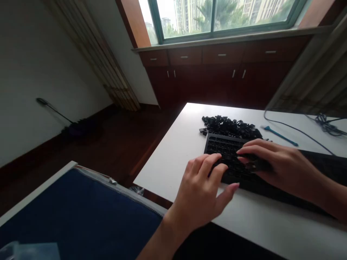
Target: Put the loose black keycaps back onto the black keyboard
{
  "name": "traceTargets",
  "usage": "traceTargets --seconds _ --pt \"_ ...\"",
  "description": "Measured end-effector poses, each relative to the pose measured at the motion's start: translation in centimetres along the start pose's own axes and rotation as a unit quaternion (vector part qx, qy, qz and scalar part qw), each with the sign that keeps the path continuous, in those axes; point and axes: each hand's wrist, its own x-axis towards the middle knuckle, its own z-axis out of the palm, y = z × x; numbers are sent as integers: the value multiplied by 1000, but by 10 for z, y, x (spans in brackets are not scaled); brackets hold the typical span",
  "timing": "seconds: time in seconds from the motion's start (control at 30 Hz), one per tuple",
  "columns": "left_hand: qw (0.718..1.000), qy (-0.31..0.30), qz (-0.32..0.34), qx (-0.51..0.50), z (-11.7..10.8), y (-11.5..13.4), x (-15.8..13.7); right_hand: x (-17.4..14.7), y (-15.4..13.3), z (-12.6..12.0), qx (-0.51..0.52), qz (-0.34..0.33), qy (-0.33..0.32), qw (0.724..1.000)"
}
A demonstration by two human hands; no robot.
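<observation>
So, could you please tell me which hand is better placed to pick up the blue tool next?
Probably the right hand: it is nearer the blue tool, though it may be holding a dark, blurred thing; the left hand is farther off, fingers over the keyboard.

This looks like a room in a home, though a small office is possible. Long curtains point(108, 65) hang beside a green-framed window point(213, 21), with tall buildings point(187, 16) and greenery outside. Dark red cabinets point(203, 81) with drawers run beneath the sill, a long-handled broom point(77, 127) leans against the pale wall point(27, 65), and the floor point(114, 141) is dark.
</observation>
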Motion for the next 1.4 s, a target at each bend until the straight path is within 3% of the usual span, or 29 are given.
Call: traceTargets --seconds 0.13,0.37,0.7,0.87,0.97,1.07,1.13,1.2,1.23,1.4 --pt "998 -46 -44 22 14 -7 -5 3 -4 16 -4 -9 -31 999" --pt "988 -113 -101 18 14 -3 -6 3 -11 24 4 12 -30 999" --pt "989 -113 -98 2 15 -5 -6 6 -16 19 1 9 -32 999" --pt "988 -116 -99 4 16 -4 -7 4 -13 22 53 45 -40 997" --pt "989 -115 -98 3 16 -5 -7 6 -14 19 101 96 12 990" --pt "989 -115 -97 2 16 -6 -7 19 -21 12 197 185 99 958" --pt "989 -113 -95 -2 16 -7 -7 33 -27 7 324 237 135 906" --pt "989 -114 -93 -3 16 -7 -8 51 -33 5 452 252 156 841" --pt "989 -114 -92 -3 16 -7 -8 60 -35 6 485 248 165 822" --pt "992 -95 -78 0 14 -7 -4 85 -35 13 528 233 154 802"
